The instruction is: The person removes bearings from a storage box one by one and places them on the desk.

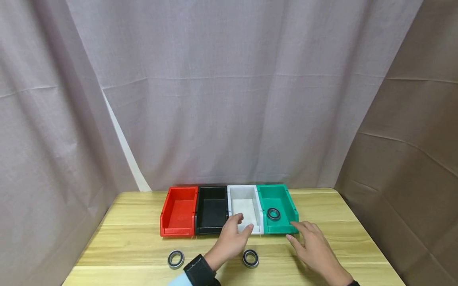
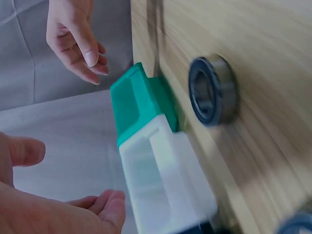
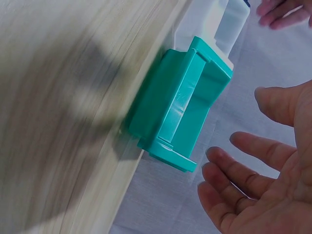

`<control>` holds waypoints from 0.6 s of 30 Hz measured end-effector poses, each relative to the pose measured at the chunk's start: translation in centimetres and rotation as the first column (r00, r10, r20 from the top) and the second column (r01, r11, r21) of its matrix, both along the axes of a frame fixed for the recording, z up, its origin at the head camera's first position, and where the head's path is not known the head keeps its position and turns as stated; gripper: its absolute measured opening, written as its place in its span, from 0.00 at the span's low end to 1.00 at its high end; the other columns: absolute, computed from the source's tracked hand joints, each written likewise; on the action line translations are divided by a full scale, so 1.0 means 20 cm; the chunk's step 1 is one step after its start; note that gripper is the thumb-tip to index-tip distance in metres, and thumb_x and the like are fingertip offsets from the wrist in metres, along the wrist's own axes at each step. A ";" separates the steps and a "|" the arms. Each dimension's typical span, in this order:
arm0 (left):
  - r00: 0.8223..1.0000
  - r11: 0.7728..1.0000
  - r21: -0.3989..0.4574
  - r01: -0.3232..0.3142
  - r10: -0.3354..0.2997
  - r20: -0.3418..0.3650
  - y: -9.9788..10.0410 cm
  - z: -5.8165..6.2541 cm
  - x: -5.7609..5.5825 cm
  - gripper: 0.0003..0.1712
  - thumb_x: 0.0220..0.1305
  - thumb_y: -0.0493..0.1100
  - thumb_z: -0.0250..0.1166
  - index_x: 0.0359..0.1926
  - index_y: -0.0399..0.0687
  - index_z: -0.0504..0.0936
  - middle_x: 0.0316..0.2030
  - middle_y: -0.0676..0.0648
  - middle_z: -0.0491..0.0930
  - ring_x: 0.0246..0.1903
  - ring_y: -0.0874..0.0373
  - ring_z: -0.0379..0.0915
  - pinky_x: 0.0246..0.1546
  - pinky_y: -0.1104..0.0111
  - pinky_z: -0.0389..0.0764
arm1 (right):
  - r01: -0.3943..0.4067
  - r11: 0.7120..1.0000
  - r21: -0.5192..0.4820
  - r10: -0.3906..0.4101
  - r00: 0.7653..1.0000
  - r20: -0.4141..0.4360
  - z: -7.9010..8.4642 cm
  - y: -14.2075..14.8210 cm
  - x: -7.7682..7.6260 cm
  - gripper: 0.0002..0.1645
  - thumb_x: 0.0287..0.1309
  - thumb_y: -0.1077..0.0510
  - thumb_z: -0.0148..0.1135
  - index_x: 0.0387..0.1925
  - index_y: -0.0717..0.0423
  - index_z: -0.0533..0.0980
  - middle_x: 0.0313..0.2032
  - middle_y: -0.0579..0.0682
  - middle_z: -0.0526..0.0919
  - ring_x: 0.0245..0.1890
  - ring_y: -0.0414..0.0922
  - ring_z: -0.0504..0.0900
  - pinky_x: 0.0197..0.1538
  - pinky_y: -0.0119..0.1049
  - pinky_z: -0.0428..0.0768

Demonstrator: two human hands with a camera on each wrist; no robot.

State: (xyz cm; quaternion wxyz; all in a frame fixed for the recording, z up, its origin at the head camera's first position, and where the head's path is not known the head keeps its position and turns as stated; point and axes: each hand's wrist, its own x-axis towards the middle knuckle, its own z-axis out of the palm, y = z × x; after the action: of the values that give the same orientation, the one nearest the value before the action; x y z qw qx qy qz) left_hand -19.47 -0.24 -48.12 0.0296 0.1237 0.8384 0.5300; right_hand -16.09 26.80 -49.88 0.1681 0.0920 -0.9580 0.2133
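My left hand (image 1: 230, 240) hovers in front of the white bin (image 1: 246, 200), thumb and fingers spread apart with nothing between them. Just right of the green bin's front edge is my right hand (image 1: 315, 248), its fingers loosely bent and holding nothing. Inside the green bin (image 1: 266, 194) lies a ball bearing (image 1: 273, 214), a metal ring with a dark face. A second bearing (image 1: 251, 258) lies on the table, right of my left wrist; the left wrist view shows this bearing (image 2: 213, 91) close up. A third bearing (image 1: 176, 259) rests on the table left of that wrist.
A red bin (image 1: 180, 208) and a black bin (image 1: 212, 206) stand at the left of the row, side by side with the white and green ones. The row sits near the back of the wooden table (image 1: 125, 234). Grey curtains (image 1: 214, 99) hang behind and at the sides.
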 end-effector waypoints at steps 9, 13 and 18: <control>0.996 0.996 -0.029 -0.088 0.089 0.027 0.33 -0.05 -0.22 0.44 0.75 0.50 0.64 0.76 0.21 0.61 0.69 0.26 0.68 0.72 0.33 0.64 0.75 0.41 0.69 | -0.007 1.000 -0.008 0.006 1.000 -0.027 -0.01 -0.01 0.01 0.27 0.64 0.54 0.75 0.61 0.62 0.83 0.54 0.59 0.87 0.57 0.60 0.83 0.60 0.62 0.82; 0.986 0.980 -0.108 -0.167 0.166 -0.009 0.47 -0.10 -0.34 0.47 0.73 0.49 0.66 0.75 0.16 0.57 0.65 0.24 0.66 0.68 0.32 0.63 0.73 0.41 0.67 | -0.012 1.000 -0.016 0.011 1.000 -0.023 -0.01 -0.01 0.02 0.28 0.65 0.54 0.75 0.62 0.64 0.82 0.55 0.59 0.87 0.58 0.60 0.83 0.60 0.62 0.82; 0.957 0.949 -0.125 -0.289 0.288 -0.030 0.58 -0.16 -0.47 0.42 0.73 0.45 0.64 0.72 0.16 0.59 0.58 0.27 0.68 0.58 0.35 0.64 0.66 0.42 0.68 | -0.028 0.999 -0.016 0.028 0.999 -0.022 -0.01 -0.01 0.03 0.27 0.66 0.54 0.74 0.61 0.63 0.82 0.55 0.58 0.87 0.59 0.60 0.82 0.60 0.62 0.82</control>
State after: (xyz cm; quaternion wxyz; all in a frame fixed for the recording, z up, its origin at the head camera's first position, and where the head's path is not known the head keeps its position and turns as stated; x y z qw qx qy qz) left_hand -28.88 11.39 -51.36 -0.0450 0.0007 0.8800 0.4728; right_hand -15.55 26.53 -50.05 0.1764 0.1065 -0.9529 0.2225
